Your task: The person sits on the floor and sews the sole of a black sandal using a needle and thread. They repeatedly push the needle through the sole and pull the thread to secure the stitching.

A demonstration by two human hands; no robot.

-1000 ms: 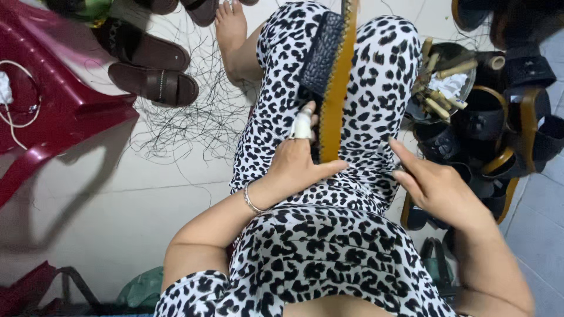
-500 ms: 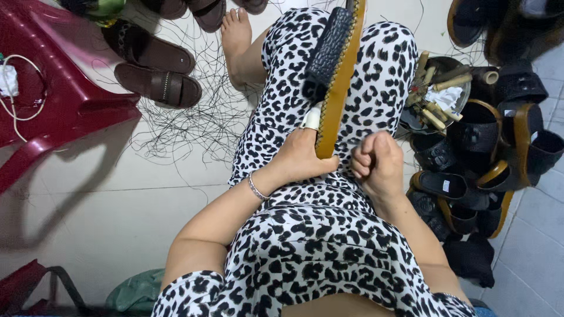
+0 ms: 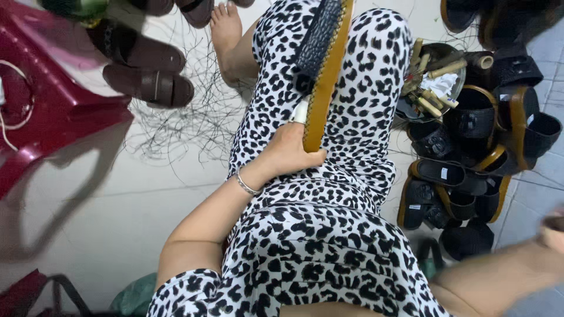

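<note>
Left hand [image 3: 288,155] closed its grip on the near end of a tan-soled sandal with a black woven strap [image 3: 322,70], which lay along the lap, extending away from the grip. Right hand [image 3: 552,232] was blurred at the frame's right edge, well apart from the sandal; its grip state could not be told. Right of the left grip lay a heap of black and tan sandals [image 3: 470,170] and a round dish of tools [image 3: 435,79]; left of it, brown slippers [image 3: 147,70] on the floor.

My single view: head camera, steep downward look from above onto lap [image 3: 317,235] and floor [image 3: 117,223], close range. Left hand [image 3: 288,155] mid-frame; right hand [image 3: 552,232] blurred at right edge.
</note>
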